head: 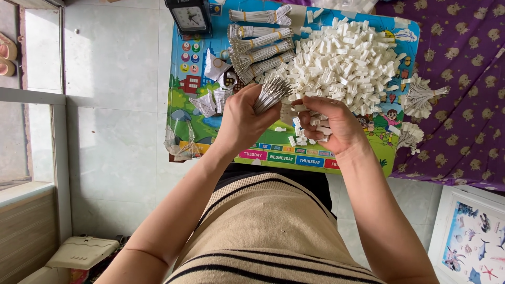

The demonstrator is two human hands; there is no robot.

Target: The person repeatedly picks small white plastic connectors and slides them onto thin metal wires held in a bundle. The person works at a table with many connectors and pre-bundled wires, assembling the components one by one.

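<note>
My left hand [243, 120] is closed around a bundle of thin white wires [271, 92] with bare metal tips that fan out up and to the right. My right hand [331, 123] cups several small white plastic connectors [319, 125] against its palm, fingertips close to the wire tips. Just beyond both hands lies a big heap of the same white connectors [347, 63] on a colourful picture board [194, 123].
Tied wire bundles [260, 44] lie at the board's far left, more finished bundles [421, 94] at its right edge. A black clock [189, 18] stands at the top left. Torn white wrappers [208, 102] lie left of my hand. Purple patterned cloth [463, 79] covers the right; pale tiles at left.
</note>
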